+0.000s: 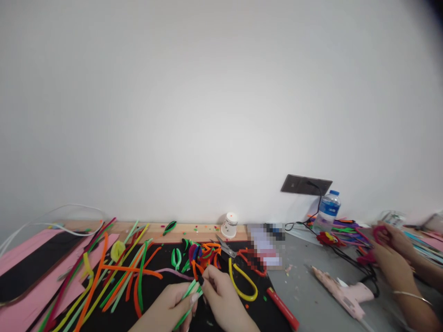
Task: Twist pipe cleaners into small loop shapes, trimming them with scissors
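Note:
My left hand (169, 304) is closed around a few green pipe cleaners (190, 291), light and bright green, whose lower ends stick out below the fingers. My right hand (221, 295) pinches at the upper end of the same bundle, where a small dark bit (200, 280) shows at the fingertips; what that bit is I cannot tell. Just beyond both hands lies a pile of bent orange pipe cleaners (212, 251) and several green leaf-shaped loops (176, 259). Scissors (226, 248) with the blades apart and red handles rest behind my right hand, near a yellow pipe cleaner loop (254, 295).
Loose coloured pipe cleaners (104, 276) spread over the left side. A paper cup (229, 225) stands upside down by the wall. Rightward are a red utility-knife-like stick (282, 309), a pink glue gun (342, 293), a water bottle (328, 210) and a co-worker's hands (394, 253).

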`<control>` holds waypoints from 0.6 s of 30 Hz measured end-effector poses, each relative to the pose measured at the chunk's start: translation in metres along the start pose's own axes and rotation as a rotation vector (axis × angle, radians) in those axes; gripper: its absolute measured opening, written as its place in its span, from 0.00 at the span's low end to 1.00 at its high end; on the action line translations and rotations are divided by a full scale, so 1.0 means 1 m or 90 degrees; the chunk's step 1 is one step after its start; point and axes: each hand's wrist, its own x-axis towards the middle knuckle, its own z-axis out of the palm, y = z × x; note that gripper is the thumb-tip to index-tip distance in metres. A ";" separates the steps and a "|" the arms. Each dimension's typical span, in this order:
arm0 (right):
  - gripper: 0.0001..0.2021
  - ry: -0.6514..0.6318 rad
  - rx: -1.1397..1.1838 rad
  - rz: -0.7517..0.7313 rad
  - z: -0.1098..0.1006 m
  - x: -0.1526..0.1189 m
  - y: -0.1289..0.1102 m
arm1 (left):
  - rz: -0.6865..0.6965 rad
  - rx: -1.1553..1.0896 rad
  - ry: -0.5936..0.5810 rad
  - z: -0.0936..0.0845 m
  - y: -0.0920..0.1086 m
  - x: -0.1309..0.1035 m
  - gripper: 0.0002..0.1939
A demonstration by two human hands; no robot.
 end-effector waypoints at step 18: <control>0.07 0.048 -0.155 -0.093 -0.003 -0.004 -0.008 | -0.040 -0.085 -0.030 -0.003 -0.008 0.004 0.23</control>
